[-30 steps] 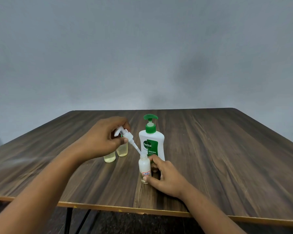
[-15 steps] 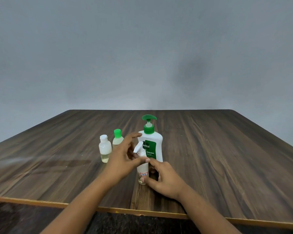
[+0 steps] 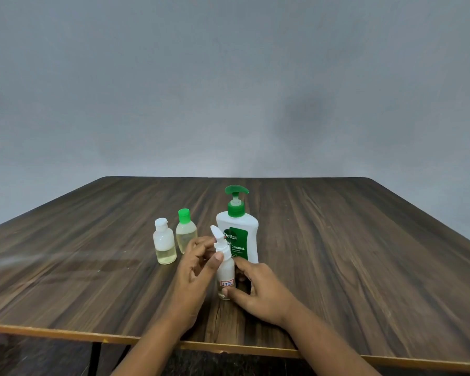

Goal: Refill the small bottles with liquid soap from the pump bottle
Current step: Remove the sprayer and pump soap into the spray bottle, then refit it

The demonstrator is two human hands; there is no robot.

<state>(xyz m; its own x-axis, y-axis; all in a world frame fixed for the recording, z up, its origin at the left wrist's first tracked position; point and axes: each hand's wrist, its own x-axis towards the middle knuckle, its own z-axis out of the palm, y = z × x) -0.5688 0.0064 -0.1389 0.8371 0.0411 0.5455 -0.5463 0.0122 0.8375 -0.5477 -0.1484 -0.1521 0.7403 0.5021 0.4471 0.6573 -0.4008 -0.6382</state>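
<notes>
— Where do we have the spray bottle (image 3: 226,272)?

— Upright on the table (image 3: 350,253), near its front edge, between our two hands and just in front of the pump bottle (image 3: 239,240). Its long axis runs straight up, and the nozzle of the spray top (image 3: 218,238) tilts up and to the left.

— And what are our hands doing?

— Our right hand (image 3: 261,291) grips the body low down, thumb at the base on the near side, fingers round the back. Our left hand (image 3: 196,275) pinches the collar of the spray top, thumb on the near side. Neither hand is free.

— Which hand is nearer the part that matters?

— The left. It is on the top, and the top sits directly over the neck. We reckon the coming move is a twist about that upright axis, with the right hand keeping the body steady. We cannot tell whether the top is going on or coming off. Nor can we tell how much soap is inside, because the body looks milky.

— What do we count?

— There are three small bottles in all. Besides this one, a white-capped bottle (image 3: 164,246) and a green-capped bottle (image 3: 186,234) stand side by side to the left, beyond our left hand. Both are capped and hold pale yellow liquid, and the green-capped one looks fuller. There is one pump bottle with its green head up, and neither hand grips it. And we have two hands.

— Any risk?

— The pump bottle stands close behind, so we judge a careless knuckle could nudge it.
</notes>
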